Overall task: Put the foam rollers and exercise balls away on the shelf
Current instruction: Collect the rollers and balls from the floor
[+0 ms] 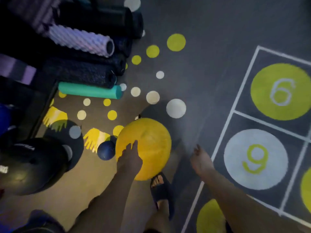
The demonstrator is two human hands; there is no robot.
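A yellow exercise ball [151, 145] sits on the floor in front of my feet. My left hand [130, 157] rests flat on its near left side, fingers straight. My right hand [201, 159] hangs open to the right of the ball, apart from it and holding nothing. A small dark blue ball [106, 150] lies against the yellow ball's left side. A large black ball [32, 165] sits at the left edge. Foam rollers lie stacked at the upper left: a white ridged one [80, 40], several black ones [80, 73], and a teal one [90, 90].
The dark shelf frame [45, 105] runs along the left, with a purple block [18, 71] on it. My sandalled foot [161, 190] stands just behind the yellow ball. The floor has painted dots and numbered circles, 6 [281, 91] and 9 [255, 158], at right.
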